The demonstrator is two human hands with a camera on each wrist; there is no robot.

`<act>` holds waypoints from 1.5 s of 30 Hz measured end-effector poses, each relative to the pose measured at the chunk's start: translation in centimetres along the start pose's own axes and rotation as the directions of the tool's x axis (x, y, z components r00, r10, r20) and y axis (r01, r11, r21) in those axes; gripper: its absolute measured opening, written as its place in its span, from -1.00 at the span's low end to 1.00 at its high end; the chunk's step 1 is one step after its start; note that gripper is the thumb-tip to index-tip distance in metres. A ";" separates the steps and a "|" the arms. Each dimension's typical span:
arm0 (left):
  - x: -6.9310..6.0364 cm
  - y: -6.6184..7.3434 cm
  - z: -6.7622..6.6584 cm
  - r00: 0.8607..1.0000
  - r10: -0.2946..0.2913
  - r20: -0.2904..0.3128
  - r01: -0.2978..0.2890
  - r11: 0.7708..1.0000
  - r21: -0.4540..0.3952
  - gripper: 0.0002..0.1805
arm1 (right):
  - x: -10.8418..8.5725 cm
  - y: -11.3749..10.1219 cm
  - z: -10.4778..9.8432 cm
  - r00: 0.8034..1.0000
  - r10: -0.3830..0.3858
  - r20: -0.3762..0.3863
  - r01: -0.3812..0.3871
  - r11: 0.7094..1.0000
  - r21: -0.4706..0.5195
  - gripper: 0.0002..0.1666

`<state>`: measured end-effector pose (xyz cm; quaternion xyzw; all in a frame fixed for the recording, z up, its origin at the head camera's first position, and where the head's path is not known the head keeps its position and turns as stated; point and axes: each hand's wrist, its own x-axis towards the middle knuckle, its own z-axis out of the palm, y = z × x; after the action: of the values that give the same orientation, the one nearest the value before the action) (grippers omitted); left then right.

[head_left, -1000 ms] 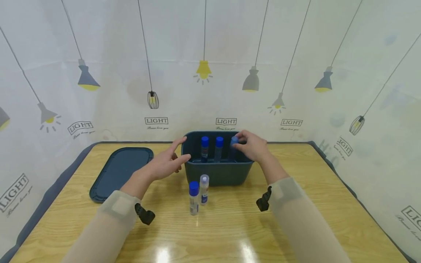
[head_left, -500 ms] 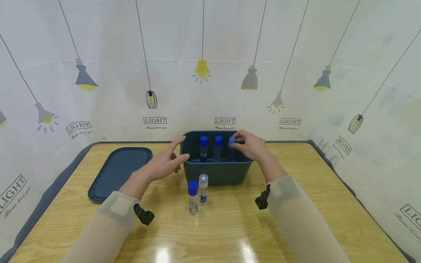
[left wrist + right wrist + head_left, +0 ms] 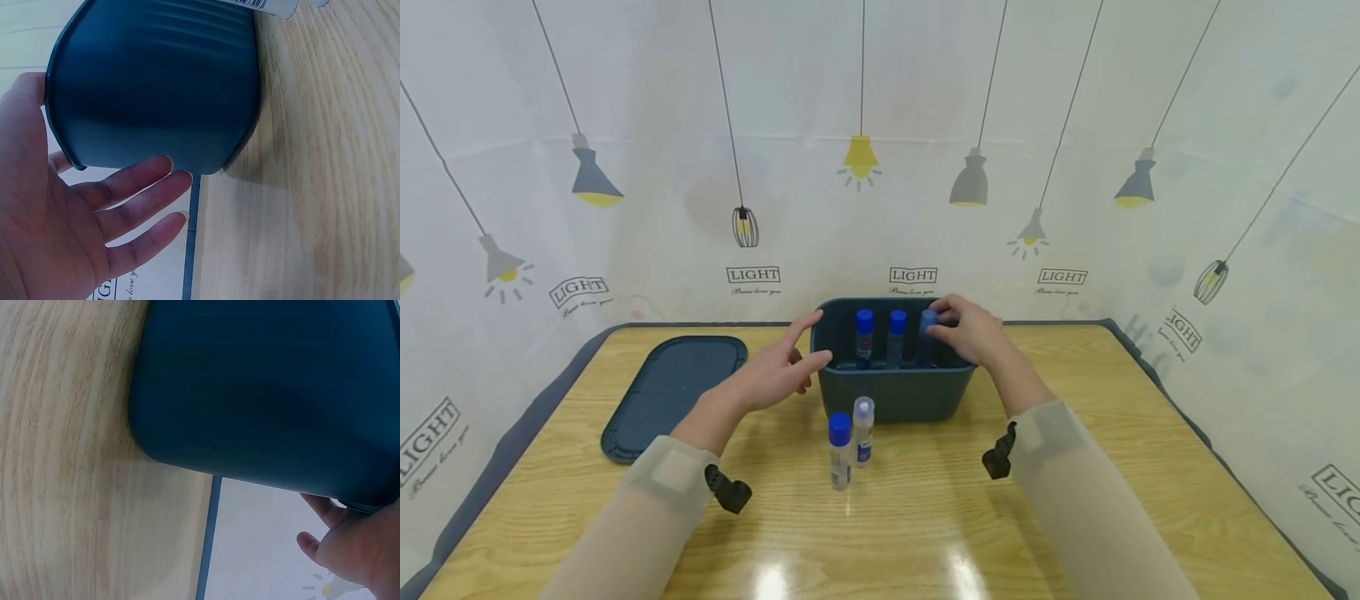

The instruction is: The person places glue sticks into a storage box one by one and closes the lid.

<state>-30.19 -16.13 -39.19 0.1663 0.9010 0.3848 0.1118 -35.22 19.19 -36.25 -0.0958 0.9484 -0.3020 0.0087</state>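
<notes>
A dark blue-green bin stands on the table, holding a left bottle, a middle bottle and a right bottle, all upright with blue caps. My right hand pinches the right bottle near its cap; its lower part is in shadow. At the bin's left end, my left hand rests thumb and index finger on the rim, its other fingers loosely spread beside the outer wall. Before the bin stand a blue-capped clear bottle and a bottle with a pale top.
A dark blue tray-like lid lies flat on the table, left of the bin. Behind the table hangs a pale backdrop printed with lamps. In the right wrist view, the bin's outer wall fills much of the frame.
The right bottle has shifted slightly left inside the bin along with my right hand's fingers. My left hand keeps its place on the rim.
</notes>
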 end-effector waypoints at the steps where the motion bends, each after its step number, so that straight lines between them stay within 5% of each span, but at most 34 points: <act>1: 0.0 0.0 0.0 1.000 0.000 -0.001 0.000 1.000 0.000 -0.09 | 0.0 0.0 0.0 1.000 0.001 -0.007 -0.001 1.000 0.015 -0.47; 19: -0.2 -0.3 -0.2 1.000 -0.008 -0.004 0.008 1.000 0.003 -0.08 | -0.3 0.1 0.6 0.978 -0.005 -0.209 0.037 0.988 0.153 -0.53; 23: -0.1 -0.2 -0.1 1.000 -0.001 0.000 0.001 1.000 -0.006 -0.08 | -0.5 0.1 0.6 0.949 -0.046 -0.313 0.095 0.985 0.142 -0.56; 27: -0.1 -0.2 0.1 1.000 0.003 0.001 -0.003 1.000 -0.017 -0.09 | -0.6 0.3 0.5 0.899 -0.115 -0.423 0.181 0.976 0.120 -0.60; 31: -0.2 -0.1 0.2 1.000 -0.001 0.000 0.001 1.000 -0.016 -0.10 | -1.0 0.1 -0.1 0.870 -0.148 -0.471 0.246 0.957 0.155 -0.62; 38: -0.2 0.3 0.1 1.000 0.002 -0.001 -0.002 1.000 0.006 -0.10 | -3.7 -1.2 -0.8 0.889 -0.189 -0.416 0.318 0.911 0.265 -0.64; 45: -0.2 0.1 0.0 1.000 -0.003 0.000 0.003 1.000 -0.001 -0.10 | -7.1 -2.8 -0.4 0.917 -0.270 -0.292 0.347 0.903 0.253 -0.65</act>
<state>-29.98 -16.20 -39.12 0.1648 0.9011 0.3850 0.1127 -27.77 18.51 -34.62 -0.2045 0.8575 -0.4493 -0.1449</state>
